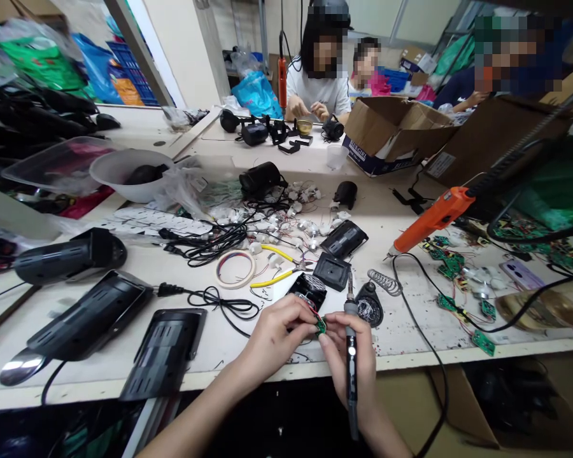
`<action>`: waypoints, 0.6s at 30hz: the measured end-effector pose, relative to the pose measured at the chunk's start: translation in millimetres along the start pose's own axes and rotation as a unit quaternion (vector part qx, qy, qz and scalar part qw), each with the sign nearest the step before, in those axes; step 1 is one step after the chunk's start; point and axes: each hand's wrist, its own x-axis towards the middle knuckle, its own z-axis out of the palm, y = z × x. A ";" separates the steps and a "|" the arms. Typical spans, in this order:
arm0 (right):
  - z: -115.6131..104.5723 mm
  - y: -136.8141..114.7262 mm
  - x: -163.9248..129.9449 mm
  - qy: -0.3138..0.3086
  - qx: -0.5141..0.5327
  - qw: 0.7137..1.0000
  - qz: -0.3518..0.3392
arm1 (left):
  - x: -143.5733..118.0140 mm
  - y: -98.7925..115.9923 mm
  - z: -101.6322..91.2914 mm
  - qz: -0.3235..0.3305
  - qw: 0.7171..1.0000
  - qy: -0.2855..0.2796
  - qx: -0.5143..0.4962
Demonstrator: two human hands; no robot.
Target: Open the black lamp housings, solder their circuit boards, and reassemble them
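Cluttered with wires and black casings, the workbench (410, 331) leaves me room at its near edge, where my left hand (279, 331) pinches the small green circuit board (321, 326) steady while my right hand (351, 356) clasps the soldering iron (350, 356), tip up, clear of it.

Around the soldering iron stand (370, 304) the bench (410, 337) is crowded: black housings (332, 270) just behind it, a coiled black cable (219, 302) well to its left, scattered green circuit boards (451, 264) to its right, an orange tool (432, 219) hanging above those. A bare strip of bench lies right of the stand, crossed by one black cord (413, 312)
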 end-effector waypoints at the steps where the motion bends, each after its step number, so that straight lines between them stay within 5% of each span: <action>1: 0.2 -1.4 1.8 0.005 -0.018 1.000 -0.005 | 0.7 0.3 -0.7 0.001 1.000 -0.001 0.002; 7: -0.3 -10.2 12.0 0.048 -0.070 0.996 0.039 | 4.3 3.0 -11.4 0.019 1.000 -0.012 0.018; 14: -5.8 -2.4 17.8 0.008 -0.095 0.994 0.060 | 13.1 2.9 -36.0 -0.067 0.998 -0.005 0.009; 18: -5.1 -5.3 18.4 -0.001 -0.091 0.992 0.087 | 17.0 2.9 -40.6 -0.047 0.998 -0.033 0.018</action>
